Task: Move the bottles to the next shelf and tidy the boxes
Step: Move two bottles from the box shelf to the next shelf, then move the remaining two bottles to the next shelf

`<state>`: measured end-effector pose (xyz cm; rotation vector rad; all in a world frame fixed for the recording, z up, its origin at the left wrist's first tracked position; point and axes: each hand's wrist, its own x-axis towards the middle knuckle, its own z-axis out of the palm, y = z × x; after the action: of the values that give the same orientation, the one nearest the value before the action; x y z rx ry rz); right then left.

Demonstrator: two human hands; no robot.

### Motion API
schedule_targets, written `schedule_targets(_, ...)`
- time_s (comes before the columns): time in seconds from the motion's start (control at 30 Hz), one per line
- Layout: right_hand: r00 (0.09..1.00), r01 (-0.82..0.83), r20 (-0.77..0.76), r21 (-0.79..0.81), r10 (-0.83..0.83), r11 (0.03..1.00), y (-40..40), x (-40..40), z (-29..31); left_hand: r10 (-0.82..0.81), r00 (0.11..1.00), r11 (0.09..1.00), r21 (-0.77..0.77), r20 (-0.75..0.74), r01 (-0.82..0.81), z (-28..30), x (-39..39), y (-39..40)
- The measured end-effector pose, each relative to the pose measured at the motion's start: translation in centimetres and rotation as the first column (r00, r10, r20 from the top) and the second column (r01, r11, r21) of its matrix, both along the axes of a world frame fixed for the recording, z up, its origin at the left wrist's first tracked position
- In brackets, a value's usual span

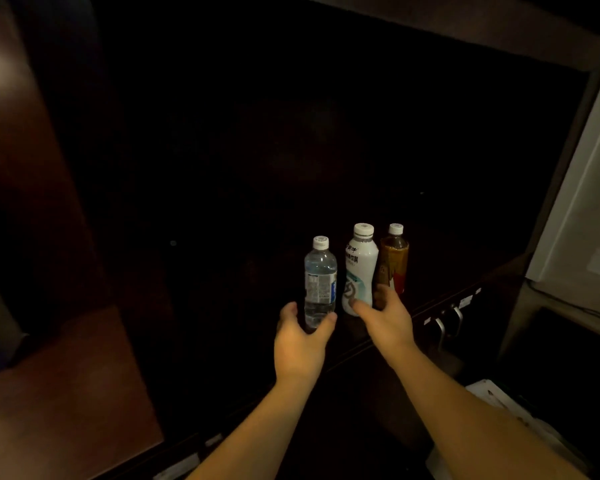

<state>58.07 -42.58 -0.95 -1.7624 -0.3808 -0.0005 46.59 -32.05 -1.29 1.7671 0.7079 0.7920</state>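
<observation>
Three bottles stand upright in a row on a dark shelf (222, 289). The clear water bottle (320, 278) is on the left, and my left hand (300, 344) wraps its base between thumb and fingers. In the middle stands a white milk-drink bottle (360, 268). My right hand (387, 318) is at its base with fingers spread on both sides of it; whether it grips is unclear. A brown tea bottle (394, 259) with a white cap stands at the right, partly behind my right fingers.
The shelf recess is very dark and deep. A reddish wooden panel (49, 375) rises on the left. Metal drawer handles (449, 322) sit along the shelf's front edge at right. A white appliance (589, 202) stands at far right, with a white object (499, 400) below.
</observation>
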Motion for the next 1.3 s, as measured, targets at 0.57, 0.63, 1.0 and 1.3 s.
schedule_targets(0.57, 0.976, -0.215, 0.043, 0.006, 0.214, 0.977, 15.5, -37.5, 6.1, 0.223, 0.97, 0.969, 0.09, 0.096, -0.232, 5.6, -41.1, 14.7)
schedule_targets(0.63, 0.957, -0.284, 0.059, -0.032, 0.286, 0.958, 18.9, -40.4, 6.2, 0.315, 0.945, 0.943, 0.084, 0.088, -0.322, 5.7, -45.5, 17.6)
schedule_targets(1.0, 0.79, -0.611, -0.024, -0.11, 0.612, 0.784, 34.6, -54.9, 4.1, 0.757, 0.653, 0.653, 0.05, -0.024, -0.755, 3.0, -67.1, 27.7)
schedule_targets(1.3, 0.714, -0.7, -0.1, -0.074, 0.693, 0.711, 41.3, -57.4, 1.9, 0.697, 0.714, 0.715, 0.002, -0.067, -0.699, 0.2, -68.0, 35.5)
